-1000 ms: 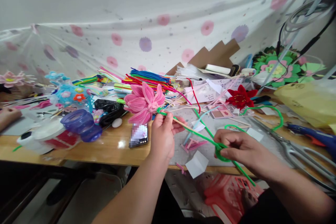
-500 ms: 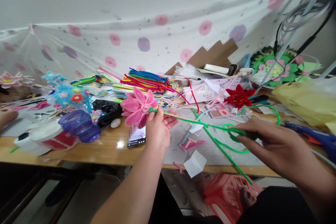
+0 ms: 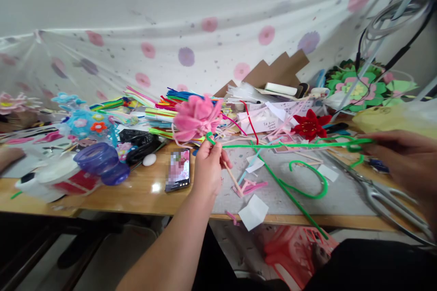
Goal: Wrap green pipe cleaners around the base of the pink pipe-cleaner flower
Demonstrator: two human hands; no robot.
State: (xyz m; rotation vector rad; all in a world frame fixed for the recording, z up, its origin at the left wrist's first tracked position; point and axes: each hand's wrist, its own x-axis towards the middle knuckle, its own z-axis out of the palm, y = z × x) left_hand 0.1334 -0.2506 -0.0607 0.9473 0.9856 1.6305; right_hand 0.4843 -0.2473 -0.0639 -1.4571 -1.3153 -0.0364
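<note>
My left hand (image 3: 209,170) is closed round the thin wooden stick (image 3: 231,175) of a pink fuzzy flower (image 3: 198,118), just below its petals. A green pipe cleaner (image 3: 287,145) loops at the flower's base and runs taut to the right. My right hand (image 3: 398,148) pinches its far end, where some of the green is bunched. Beneath it on the grey mat lie other green pipe cleaners (image 3: 309,196), one curled and one straight. Large scissors (image 3: 378,195) rest below my right hand.
A phone (image 3: 179,170) lies left of my left hand, near a purple vase (image 3: 102,163). Behind are bundles of coloured pipe cleaners (image 3: 160,116) and a red flower (image 3: 311,125). Another person's hand (image 3: 10,159) shows at the left edge. A pink basket (image 3: 290,254) stands below the table.
My right hand has moved right and slightly up, drawing the green pipe cleaner straight. The flower has turned upward and its stick now points down toward the mat. The scissors have come into view.
</note>
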